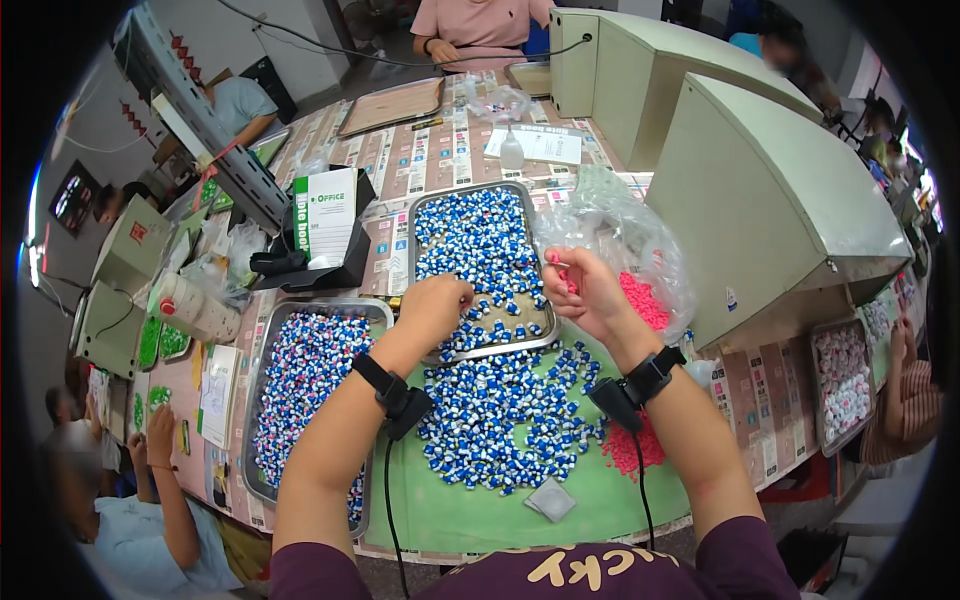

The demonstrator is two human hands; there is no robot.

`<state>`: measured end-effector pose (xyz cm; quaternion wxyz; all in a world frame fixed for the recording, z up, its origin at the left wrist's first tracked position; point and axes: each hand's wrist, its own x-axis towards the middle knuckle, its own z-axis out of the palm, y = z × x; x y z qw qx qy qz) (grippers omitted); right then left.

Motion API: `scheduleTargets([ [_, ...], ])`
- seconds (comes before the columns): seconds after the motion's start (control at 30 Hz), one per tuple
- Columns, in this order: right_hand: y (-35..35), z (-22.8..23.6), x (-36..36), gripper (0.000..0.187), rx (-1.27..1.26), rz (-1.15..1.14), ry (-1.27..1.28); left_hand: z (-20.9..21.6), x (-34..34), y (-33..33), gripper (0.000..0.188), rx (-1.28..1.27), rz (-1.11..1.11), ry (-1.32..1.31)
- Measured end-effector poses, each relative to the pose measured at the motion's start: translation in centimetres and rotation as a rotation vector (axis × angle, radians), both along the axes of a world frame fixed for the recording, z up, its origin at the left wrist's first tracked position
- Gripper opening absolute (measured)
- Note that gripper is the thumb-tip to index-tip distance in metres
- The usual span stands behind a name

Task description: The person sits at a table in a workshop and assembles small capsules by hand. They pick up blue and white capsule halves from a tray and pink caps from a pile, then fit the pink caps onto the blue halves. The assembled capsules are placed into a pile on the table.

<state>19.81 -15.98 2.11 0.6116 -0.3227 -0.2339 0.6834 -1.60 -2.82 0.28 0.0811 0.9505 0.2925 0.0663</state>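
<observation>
Currently, a few small pink pieces (555,259) are held between the thumb and bent fingers of the right hand (588,293), raised near the centre of the frame, its palm turned upward. The left hand (440,308) is lowered, fingers bunched, over the metal tray (505,347) at the centre; whether a piece is gripped by it cannot be told. Blue-and-white pieces (478,232) are spread in that tray, and a loose heap (480,425) of them is scattered below it on a green mat (405,505). Two grey squares (551,499) are laid at the heap's lower edge. More pink pieces are seen right of centre in a clear plastic bag (600,215), and another pink pile (630,452) is partly covered by the right forearm. At centre left, a second tray (380,312) is filled with similar pieces. A notebook (327,215) is propped in a black box (355,248), upper left. The desk (770,405) is covered with patterned sheeting.
</observation>
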Motion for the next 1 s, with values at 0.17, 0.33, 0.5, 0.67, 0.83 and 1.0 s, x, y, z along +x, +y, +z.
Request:
scheduleTargets([
  [0.17, -0.3, 0.1, -1.0, 0.018, 0.060, -0.044, 0.039, -0.2, -1.2, 0.6, 0.007, 0.021, -0.011, -0.054],
  [0.33, -0.1, 0.9, -1.9, 0.058, -0.026, -0.025, -0.176, -0.2, -1.1, 0.9, 0.016, -0.022, -0.056, -0.089],
  [0.5, 0.1, 0.6, -2.8, 0.052, -0.026, -0.067, -0.502, 0.2, -2.2, 2.5, 0.014, -0.499, 0.114, -0.377],
  [0.67, 2.6, -2.2, -3.3, 0.031, 0.077, -0.144, -0.981, 3.3, -4.2, 1.9, 0.011, -1.588, 0.179, -0.936],
  [0.83, 5.2, -2.1, -7.8, 0.022, 0.260, -0.123, -1.544, 3.8, -5.7, 1.2, 0.014, -1.916, 0.257, -1.278],
  [1.0, 6.6, -3.1, -10.2, 0.014, 0.322, -0.075, -1.887, 2.5, -7.4, 2.1, 0.010, -1.926, 0.169, -1.325],
])
